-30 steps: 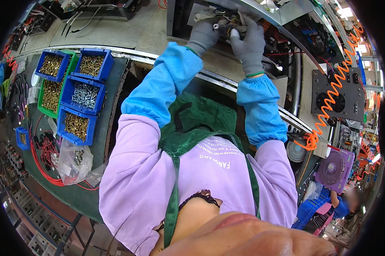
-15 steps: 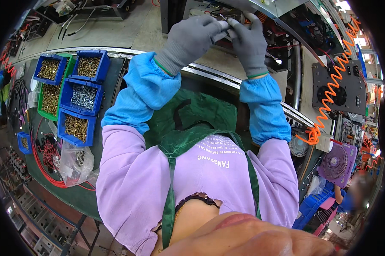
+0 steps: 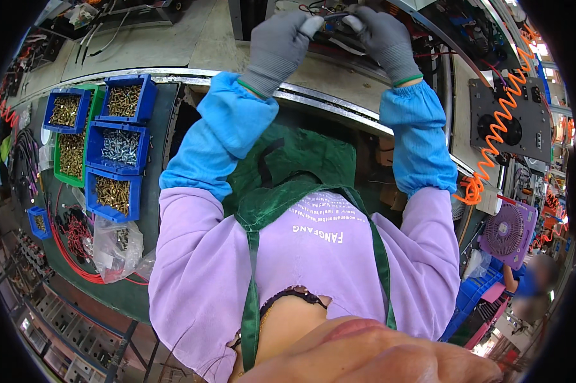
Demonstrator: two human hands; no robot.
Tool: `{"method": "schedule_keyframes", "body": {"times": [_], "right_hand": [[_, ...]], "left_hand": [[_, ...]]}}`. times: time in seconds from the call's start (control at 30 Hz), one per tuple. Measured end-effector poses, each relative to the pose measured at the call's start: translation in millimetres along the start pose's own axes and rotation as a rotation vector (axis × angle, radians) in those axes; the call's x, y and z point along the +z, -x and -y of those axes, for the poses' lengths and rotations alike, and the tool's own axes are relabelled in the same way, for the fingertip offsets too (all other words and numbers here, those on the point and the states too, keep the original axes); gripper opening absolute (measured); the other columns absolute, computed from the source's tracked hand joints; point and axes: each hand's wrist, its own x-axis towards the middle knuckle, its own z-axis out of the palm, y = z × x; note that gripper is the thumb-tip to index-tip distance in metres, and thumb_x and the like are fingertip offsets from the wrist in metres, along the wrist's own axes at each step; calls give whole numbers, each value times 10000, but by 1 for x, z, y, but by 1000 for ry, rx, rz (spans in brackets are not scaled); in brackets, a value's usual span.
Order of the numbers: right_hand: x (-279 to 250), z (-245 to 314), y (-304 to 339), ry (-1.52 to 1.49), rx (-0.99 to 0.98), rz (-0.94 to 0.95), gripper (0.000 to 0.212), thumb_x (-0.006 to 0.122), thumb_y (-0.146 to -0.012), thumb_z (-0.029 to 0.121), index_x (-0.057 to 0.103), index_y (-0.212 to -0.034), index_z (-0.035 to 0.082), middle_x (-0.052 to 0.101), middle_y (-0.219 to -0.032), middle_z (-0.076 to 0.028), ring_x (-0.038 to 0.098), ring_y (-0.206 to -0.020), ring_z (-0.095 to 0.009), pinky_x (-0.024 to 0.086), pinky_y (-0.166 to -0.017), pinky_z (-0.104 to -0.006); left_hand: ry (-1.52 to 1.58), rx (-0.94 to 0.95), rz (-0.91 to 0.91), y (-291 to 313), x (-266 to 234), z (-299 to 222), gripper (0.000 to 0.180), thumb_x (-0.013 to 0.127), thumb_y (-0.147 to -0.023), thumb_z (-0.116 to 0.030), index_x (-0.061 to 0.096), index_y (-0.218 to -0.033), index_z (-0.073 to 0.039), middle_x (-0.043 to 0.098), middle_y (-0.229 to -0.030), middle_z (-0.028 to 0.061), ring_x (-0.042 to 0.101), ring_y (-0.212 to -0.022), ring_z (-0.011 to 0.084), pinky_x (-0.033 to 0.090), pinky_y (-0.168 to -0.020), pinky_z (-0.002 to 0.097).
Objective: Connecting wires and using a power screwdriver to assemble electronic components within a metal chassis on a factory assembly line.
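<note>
Both my hands wear grey gloves, with blue sleeve covers below the wrists. At the top of the view, my left hand (image 3: 279, 50) is closed, its thumb and fingers pinching one end of a short dark cable (image 3: 334, 15). My right hand (image 3: 386, 43) is closed around the other end, so the cable spans the gap between them. Behind and beneath it lies an open metal chassis (image 3: 352, 41) with wires and dark parts inside. What sits at the cable's ends is hidden by my fingers.
To the left, blue bins (image 3: 120, 131) and a green bin (image 3: 69, 175) hold brass and silver screws. Nearby lie red wires (image 3: 77, 239) and a clear plastic bag (image 3: 117, 249). A coiled orange hose (image 3: 499, 137) hangs at the right, before a dark panel (image 3: 483, 115); below stands a purple fan (image 3: 508, 231).
My hands have moved apart, the right one to the right and both slightly upward. The dark cable now shows stretched between them; earlier the fingertips were almost together.
</note>
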Motion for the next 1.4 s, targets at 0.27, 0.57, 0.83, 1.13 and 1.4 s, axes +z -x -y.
{"method": "schedule_keyframes", "body": {"times": [0.27,0.57,0.83,1.13,1.4], "right_hand": [[9,7,-15,132,224,85,249,596,-825,317,618,-884,76,619,-719,-159,622,-715,-340,489,-611,-442],[62,36,76,-246,179,119,217,583,-845,258,589,-995,101,625,-890,-159,605,-815,-348,491,-686,-417],[137,20,165,-322,522,149,237,612,-805,256,626,-863,26,637,-837,-178,616,-793,-337,478,-708,-423],[140,23,156,-380,512,45,180,609,-833,191,623,-873,16,649,-807,-162,641,-734,-282,501,-667,-359],[140,29,153,-368,541,73,210,600,-846,216,620,-889,11,648,-822,-155,632,-738,-267,496,-677,-345]], "left_hand": [[572,-422,192,13,80,22,368,481,-947,-365,603,-1049,-32,634,-698,47,614,-610,107,465,-521,244],[308,-413,148,21,41,44,434,557,-847,-450,640,-1041,-71,654,-826,178,639,-754,345,512,-662,406],[333,-391,450,62,-52,26,564,529,-867,-492,523,-1205,-42,620,-1000,141,608,-910,273,474,-808,376],[-507,-722,-326,196,-292,26,233,637,-826,-207,631,-1012,-67,654,-874,127,635,-809,267,494,-737,338],[-415,-1109,-621,259,-364,29,240,582,-889,-229,621,-1088,-101,638,-789,46,560,-655,101,459,-606,274]]}}
